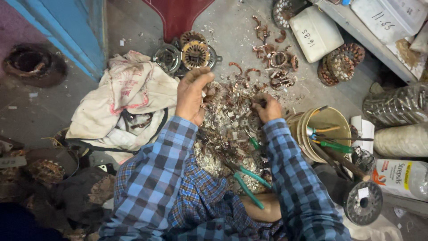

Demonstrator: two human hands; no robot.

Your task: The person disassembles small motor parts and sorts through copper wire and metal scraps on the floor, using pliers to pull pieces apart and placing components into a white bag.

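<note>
Two hands dig into a scrap pile [229,120]: left hand [191,96] pinched together above it, right hand [267,108] curled closed on scraps.

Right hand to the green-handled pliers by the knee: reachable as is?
Probably yes. The right hand rests on the scrap pile; the pliers lie uncovered on top nearer the body, with nothing across the path back.

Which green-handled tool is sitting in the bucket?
The screwdriver lying across the tan bucket at right. The green-handled pliers lie lower down, on the scrap pile by the person's lap.
</note>
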